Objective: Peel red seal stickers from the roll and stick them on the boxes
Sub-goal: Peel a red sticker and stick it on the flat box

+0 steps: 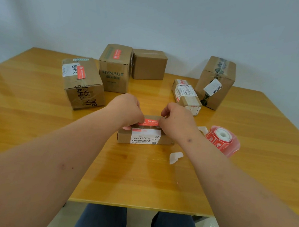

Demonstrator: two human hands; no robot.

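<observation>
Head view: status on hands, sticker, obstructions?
Left hand and right hand both pinching red sticker over small box. Sticker roll at right. Nothing in the way.

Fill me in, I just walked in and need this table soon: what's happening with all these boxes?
A person is sealing boxes with red stickers. Both hands, left hand and right hand, are holding a red seal sticker across the top of the small flat box nearest them. The sticker roll lies to its right. Two boxes at the back left, the BAHA box and the HYNAUT box, already carry red seals; the plain box behind shows none.
</observation>
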